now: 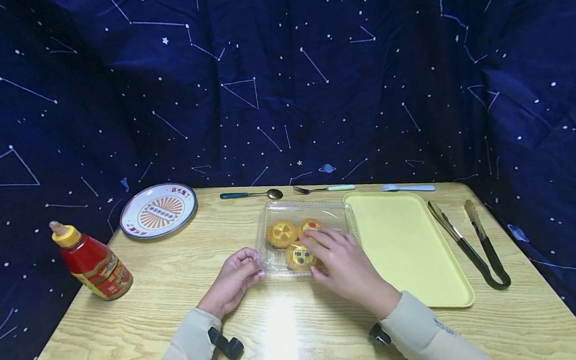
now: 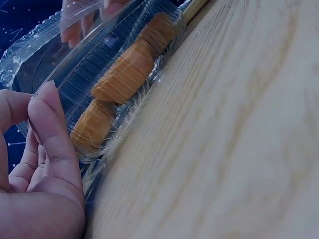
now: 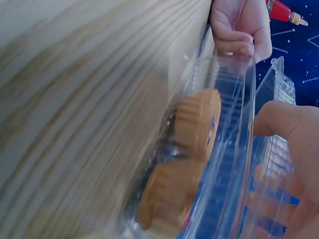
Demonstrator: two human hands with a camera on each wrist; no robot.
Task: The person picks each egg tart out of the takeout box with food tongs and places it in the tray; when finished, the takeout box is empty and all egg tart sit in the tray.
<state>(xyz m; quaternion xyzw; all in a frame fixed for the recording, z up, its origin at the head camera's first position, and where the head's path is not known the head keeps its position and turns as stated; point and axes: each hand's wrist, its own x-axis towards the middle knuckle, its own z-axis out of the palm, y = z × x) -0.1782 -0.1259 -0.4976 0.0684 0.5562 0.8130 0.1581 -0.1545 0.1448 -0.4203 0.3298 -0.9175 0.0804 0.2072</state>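
Note:
A clear plastic box (image 1: 274,267) of round golden pastries (image 1: 282,234) lies in the middle of the wooden table. At its front left corner my left hand (image 1: 234,278) pinches the rim between thumb and finger, as the left wrist view shows closely. My right hand (image 1: 341,260) is over the box's right half, fingers loosely bent above the pastries and the thumb near the front rim. It hides part of the contents. One pastry bears a red mark, and another a dark printed pattern. A raised clear flap (image 3: 271,79) stands behind the rim in the right wrist view.
A yellow tray (image 1: 402,239) lies right of the box, with black-handled tongs (image 1: 489,260) beyond it. Along the back are a spoon (image 1: 251,194), a green-handled fork (image 1: 325,188) and a blue fork (image 1: 408,188). A patterned plate (image 1: 158,210) and a red sauce bottle (image 1: 95,263) stand left.

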